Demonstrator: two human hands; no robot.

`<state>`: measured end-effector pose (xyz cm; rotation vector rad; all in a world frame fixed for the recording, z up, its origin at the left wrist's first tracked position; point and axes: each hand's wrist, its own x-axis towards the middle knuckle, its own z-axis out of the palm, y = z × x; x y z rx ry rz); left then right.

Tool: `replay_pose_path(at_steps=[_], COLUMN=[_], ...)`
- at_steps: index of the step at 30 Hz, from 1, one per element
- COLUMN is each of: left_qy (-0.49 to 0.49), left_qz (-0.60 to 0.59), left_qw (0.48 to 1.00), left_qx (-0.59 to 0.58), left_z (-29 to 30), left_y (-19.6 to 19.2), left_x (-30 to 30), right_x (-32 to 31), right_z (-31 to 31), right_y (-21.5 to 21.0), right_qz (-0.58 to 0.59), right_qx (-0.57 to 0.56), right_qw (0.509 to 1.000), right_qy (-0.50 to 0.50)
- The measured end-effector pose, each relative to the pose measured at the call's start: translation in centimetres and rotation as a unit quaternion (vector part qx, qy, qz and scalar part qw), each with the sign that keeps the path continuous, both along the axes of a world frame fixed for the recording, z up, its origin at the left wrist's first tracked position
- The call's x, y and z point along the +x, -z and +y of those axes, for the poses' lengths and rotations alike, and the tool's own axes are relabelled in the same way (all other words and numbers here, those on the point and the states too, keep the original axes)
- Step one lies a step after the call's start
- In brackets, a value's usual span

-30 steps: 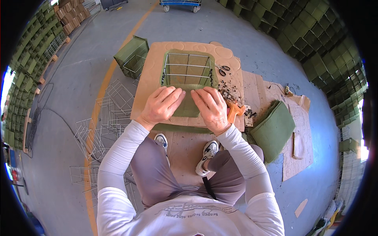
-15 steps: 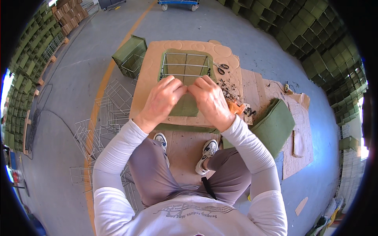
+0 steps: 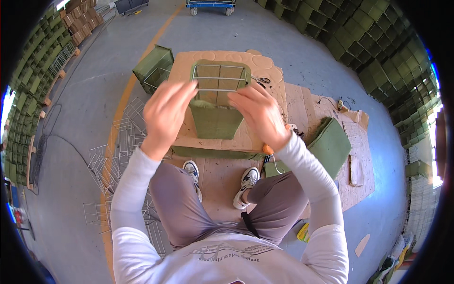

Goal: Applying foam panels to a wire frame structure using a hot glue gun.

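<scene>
A green fabric bin [image 3: 215, 124] with a wire frame [image 3: 221, 78] at its open end lies on a cardboard-topped work surface [image 3: 182, 66] in front of me. Beside its left rim is my left hand [image 3: 165, 111], fingertips drawn together in a pinch close to the wire corner. My right hand [image 3: 261, 113] is bent over the right side of the bin, thumb and fingers also pinched. Both are slightly blurred, and anything thin between the fingertips does not show. Scissors [image 3: 264, 80] lie just beyond my right hand, partly covered.
Another green bin [image 3: 155, 66] stands at the far left. Bare wire frames [image 3: 127, 137] are heaped on the left floor. Folded green fabric [image 3: 331, 146] rests on cardboard at right. Stacked green bins [image 3: 378, 47] line both sides. A blue cart [image 3: 210, 4] stands far ahead.
My hands were together over the middle of the bin's rim; they have moved apart, left hand leftward, right hand rightward. More of the bin's green panel shows between them.
</scene>
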<state>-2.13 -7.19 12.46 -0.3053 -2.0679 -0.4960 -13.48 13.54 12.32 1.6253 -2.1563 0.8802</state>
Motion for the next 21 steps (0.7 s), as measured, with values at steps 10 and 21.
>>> replay_pose_path(at_steps=[10, 21], left_qy=[-0.062, -0.029], left_qz=[0.053, 0.026], left_qw=[0.978, 0.985], left_qx=[-0.194, -0.171], left_z=[-1.9, -1.5], left_y=[7.5, 5.6], left_x=[1.0, -0.7], right_x=[2.0, 0.0], right_z=[1.1, 0.1], right_y=[6.2, 3.9], right_qz=[0.127, 0.094], right_qx=[-0.132, -0.042], right_qw=[0.982, 0.995], right_qy=[0.042, 0.017])
